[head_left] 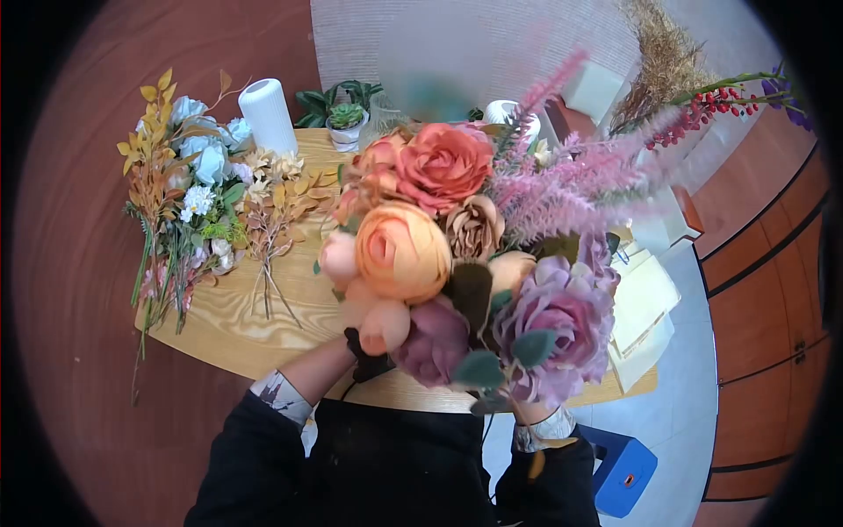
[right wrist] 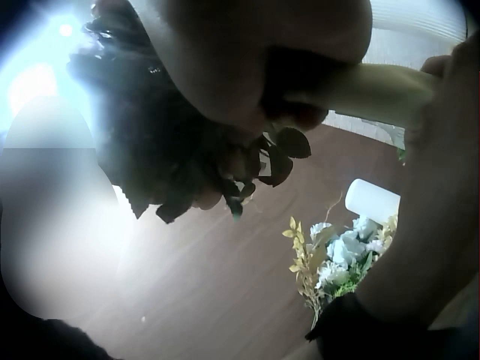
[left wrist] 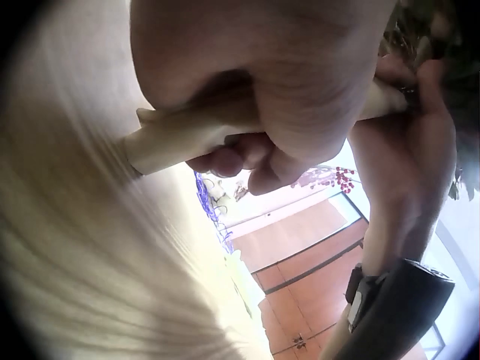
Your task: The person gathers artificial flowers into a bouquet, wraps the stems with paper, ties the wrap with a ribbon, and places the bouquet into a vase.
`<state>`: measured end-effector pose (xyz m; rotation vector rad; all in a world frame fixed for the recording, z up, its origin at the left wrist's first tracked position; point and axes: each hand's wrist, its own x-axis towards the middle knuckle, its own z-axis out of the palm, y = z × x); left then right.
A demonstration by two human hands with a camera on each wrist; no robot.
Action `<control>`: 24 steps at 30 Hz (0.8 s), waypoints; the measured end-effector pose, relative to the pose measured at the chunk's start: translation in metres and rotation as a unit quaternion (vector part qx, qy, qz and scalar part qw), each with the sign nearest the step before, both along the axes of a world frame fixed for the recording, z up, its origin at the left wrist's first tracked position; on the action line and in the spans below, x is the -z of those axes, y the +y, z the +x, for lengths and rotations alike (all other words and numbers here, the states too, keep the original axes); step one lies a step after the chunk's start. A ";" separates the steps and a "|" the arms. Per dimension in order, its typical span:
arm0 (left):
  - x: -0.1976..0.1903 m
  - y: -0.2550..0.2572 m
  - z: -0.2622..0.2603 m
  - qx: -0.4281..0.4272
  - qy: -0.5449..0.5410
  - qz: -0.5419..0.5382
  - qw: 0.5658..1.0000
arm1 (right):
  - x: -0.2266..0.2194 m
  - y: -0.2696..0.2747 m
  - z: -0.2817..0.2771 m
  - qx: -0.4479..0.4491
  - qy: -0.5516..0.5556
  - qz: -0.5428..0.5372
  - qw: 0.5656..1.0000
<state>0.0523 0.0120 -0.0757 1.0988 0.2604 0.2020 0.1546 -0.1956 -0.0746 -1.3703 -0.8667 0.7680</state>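
Observation:
A large bouquet of artificial flowers (head_left: 404,250) fills the middle of the head view, with orange, coral, peach and mauve blooms and feathery pink sprays. It hides both hands there; only forearms and sleeves show beneath it. Below the blooms, its stems form a thick, pale, smooth handle (left wrist: 176,142). My left hand (left wrist: 300,82) grips this handle near its bare lower end, fingers curled round. Higher up, close under the foliage, my right hand (left wrist: 409,154) also holds it. In the right wrist view, dark leaves (right wrist: 172,150) hang beside the right hand (right wrist: 262,45).
On the wooden table (head_left: 228,303), pale blue flowers (head_left: 209,162) and yellow-brown leaf stems lie at left. A white ribbed vase (head_left: 268,119) and a potted succulent (head_left: 348,123) stand behind. Cream sheets (head_left: 643,303) lie at right; a blue object (head_left: 625,474) is below.

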 end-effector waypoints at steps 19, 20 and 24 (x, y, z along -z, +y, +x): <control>-0.100 -0.028 -0.007 0.203 0.062 0.397 0.893 | -0.107 0.077 -0.017 -0.138 0.065 0.076 0.985; -0.090 -0.028 -0.008 0.203 0.062 0.396 0.893 | -0.105 0.076 -0.018 -0.130 0.080 0.070 0.986; -0.079 -0.028 -0.007 0.247 -0.030 0.278 0.928 | -0.120 0.075 -0.009 -0.211 0.074 0.082 0.971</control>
